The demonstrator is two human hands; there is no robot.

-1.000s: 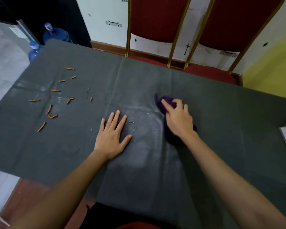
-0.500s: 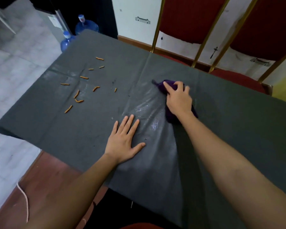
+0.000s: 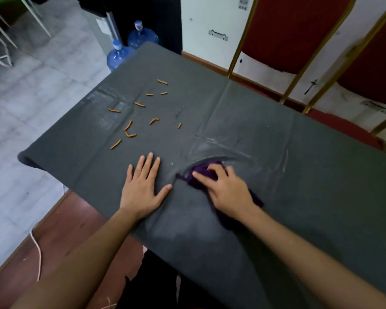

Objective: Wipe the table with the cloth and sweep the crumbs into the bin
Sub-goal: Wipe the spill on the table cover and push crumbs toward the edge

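Mostly hidden: purple cloth (image 3: 202, 172) under pressing right hand (image 3: 228, 192); left hand (image 3: 143, 188) flat, open.

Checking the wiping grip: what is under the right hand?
A purple cloth lies under the right hand, pressed onto the grey table cover. Its edges show beyond the fingers and wrist; the middle is covered.
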